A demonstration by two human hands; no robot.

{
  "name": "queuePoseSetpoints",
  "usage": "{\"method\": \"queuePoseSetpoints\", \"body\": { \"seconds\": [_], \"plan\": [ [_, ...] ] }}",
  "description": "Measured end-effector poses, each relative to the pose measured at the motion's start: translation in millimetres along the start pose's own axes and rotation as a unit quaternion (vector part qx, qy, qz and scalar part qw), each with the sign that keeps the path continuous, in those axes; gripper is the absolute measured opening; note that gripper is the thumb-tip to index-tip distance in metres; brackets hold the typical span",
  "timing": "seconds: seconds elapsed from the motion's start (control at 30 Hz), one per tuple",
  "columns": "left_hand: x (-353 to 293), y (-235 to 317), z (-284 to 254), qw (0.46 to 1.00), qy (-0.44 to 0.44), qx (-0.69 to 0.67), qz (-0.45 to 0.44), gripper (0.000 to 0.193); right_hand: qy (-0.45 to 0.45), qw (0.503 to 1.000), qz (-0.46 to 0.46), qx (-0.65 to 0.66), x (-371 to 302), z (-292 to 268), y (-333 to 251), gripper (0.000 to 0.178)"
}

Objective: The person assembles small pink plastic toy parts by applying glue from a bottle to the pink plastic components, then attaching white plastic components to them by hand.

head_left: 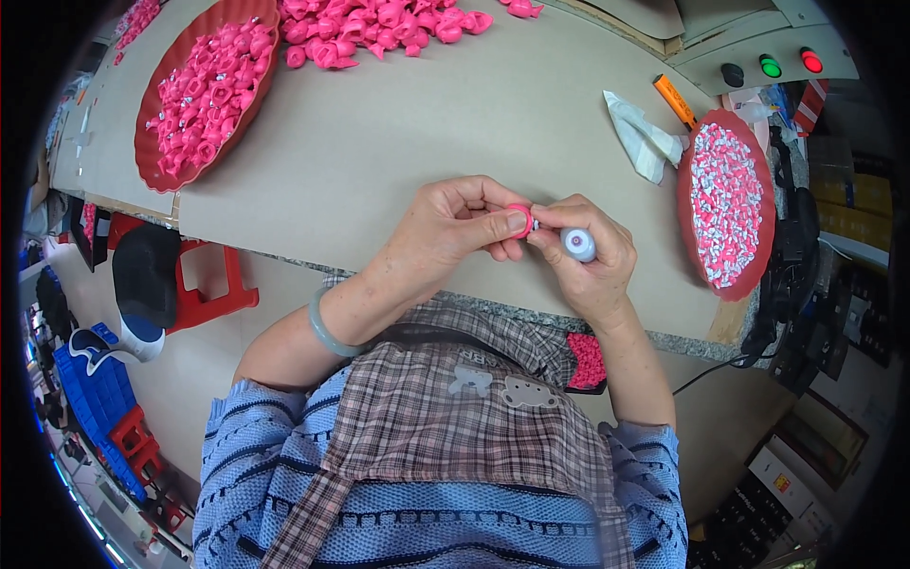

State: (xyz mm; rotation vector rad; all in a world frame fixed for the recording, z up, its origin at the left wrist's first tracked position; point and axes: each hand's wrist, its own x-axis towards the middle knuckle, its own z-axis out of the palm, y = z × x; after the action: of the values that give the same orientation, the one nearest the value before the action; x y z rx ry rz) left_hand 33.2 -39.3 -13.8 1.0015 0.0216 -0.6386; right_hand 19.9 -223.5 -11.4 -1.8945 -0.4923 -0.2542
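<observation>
From my end of the feed, I have the pink piece (518, 217) up in front of me, above the surface (398, 123) near its front edge. The left hand (445, 223) holds it between thumb and fingers; the right hand (599, 261) has its thumb and forefinger pinched close at the piece's right side, on or against a small pale part (535, 226), with a white bottle (578, 244) tucked in the same grip.

That doubled-up right hand is what worries me most. If I squeezed harder on the tiny part, the curled fingers could press the bottle too; it faces me end-on, so I cannot tell whether it is capped or what it holds. Any leak would probably reach the fingers and smear the pink shell. Loosen that grip instead, and the bottle could slide out.

The small part may also slip or sit crooked, since the fingertips hide most of the join from me. Being so near the edge, a dropped piece could land in the lap or on the floor. Swinging the right elbow or wrist outward too freely might knock the red scalloped tray (685, 199) on the right and scatter its little pink-and-white bits
</observation>
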Motion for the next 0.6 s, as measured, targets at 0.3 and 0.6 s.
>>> {"method": "queuePoseSetpoints", "body": {
  "seconds": [0.3,0.6],
  "plan": [
    [0,0,0,1.0,-0.005,0.006,0.013,0.018,0.005,0.995,0.097,0.037,0,-4,-10,0.023],
    [-1,-3,4,0.997,0.025,0.061,0.033,0.017,0.015,0.991,-0.059,-0.118,-1,-3,-10,0.023]
  ]
}}
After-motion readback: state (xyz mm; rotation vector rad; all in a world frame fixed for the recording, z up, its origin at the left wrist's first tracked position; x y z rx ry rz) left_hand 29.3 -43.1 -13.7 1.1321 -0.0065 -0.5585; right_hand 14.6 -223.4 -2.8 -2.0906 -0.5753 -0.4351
